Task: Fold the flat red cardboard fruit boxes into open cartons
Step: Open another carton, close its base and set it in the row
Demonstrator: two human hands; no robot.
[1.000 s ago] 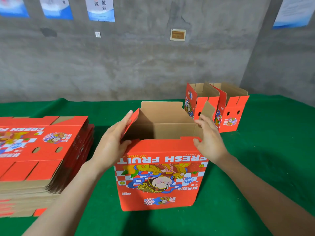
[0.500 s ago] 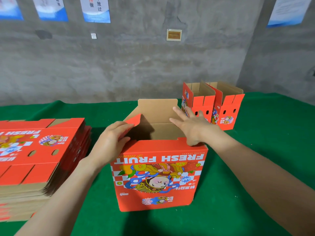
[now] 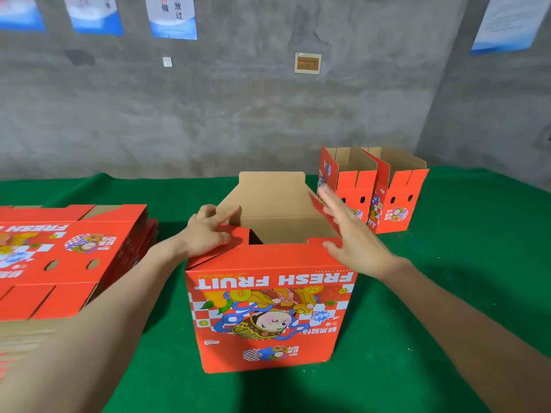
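Folding step: the side flaps of the upright box (image 3: 268, 308) go inward, I judge.
Box place: middle of the table (image 3: 447, 293), between the hands, long axis left to right.
Left hand (image 3: 208, 234): fingers nearly straight, pressing the left flap (image 3: 238, 236).
Right hand (image 3: 354, 236): flat and spread, against the right flap (image 3: 320, 210); blurred.
Hidden: the box floor, behind the near wall.

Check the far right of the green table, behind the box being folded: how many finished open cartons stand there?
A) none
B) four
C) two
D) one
C: a first carton and a second carton stand open-topped, side by side, at the far right of the green table, just beyond the right hand.
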